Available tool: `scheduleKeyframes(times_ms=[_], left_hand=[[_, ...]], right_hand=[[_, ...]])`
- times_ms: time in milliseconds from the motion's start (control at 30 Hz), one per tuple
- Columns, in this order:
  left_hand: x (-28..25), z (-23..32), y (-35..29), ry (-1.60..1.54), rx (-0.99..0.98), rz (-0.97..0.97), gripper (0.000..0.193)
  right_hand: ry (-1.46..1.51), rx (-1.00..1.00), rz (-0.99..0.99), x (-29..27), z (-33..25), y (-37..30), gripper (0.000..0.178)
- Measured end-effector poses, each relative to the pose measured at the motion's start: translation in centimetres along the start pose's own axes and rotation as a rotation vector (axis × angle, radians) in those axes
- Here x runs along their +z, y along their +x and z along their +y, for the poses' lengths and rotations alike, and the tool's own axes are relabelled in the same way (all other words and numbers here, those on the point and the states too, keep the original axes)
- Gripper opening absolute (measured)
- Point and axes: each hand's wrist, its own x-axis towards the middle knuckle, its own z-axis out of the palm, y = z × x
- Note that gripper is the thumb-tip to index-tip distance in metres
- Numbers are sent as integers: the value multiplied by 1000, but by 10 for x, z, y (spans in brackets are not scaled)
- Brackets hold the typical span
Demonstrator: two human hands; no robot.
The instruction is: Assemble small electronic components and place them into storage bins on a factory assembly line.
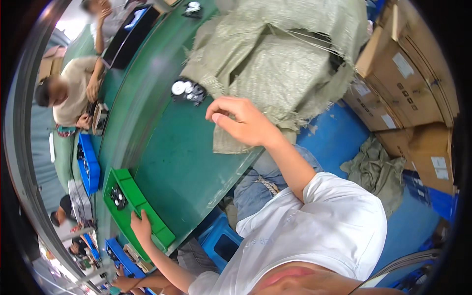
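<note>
My right hand (238,120) hovers over the green tabletop, beside a woven sack. Its fingers curl loosely, the thumb stands apart from them, and nothing shows in the grasp. Just past its fingertips lies a black assembly with white round discs (188,91), next to the sack's edge. Lower left, my left hand (141,227) is over a long green bin (155,219), thumb and forefinger apart. Whether it touches the bin's inner wall I cannot tell. A small black-and-white part (117,197) lies in the bin's far compartment, beyond that hand.
Pale green woven sacks (285,64) cover the table's far right. Cardboard boxes (408,73) are stacked at right, near a crumpled sack (378,169) on the blue floor. A blue stool (219,238) stands below the table edge. Co-workers sit across, by a blue bin (88,164).
</note>
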Motion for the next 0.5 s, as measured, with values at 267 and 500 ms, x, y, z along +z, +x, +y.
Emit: scheduleKeyframes(times_ms=[267, 500], left_hand=[[-42, 83, -7, -99, 91, -218, 40], [-63, 162, 11, 653, 181, -119, 43]], right_hand=[[-1280, 90, 643, -135, 20, 0, 29], [-1423, -234, 605, -247, 21, 5, 33]])
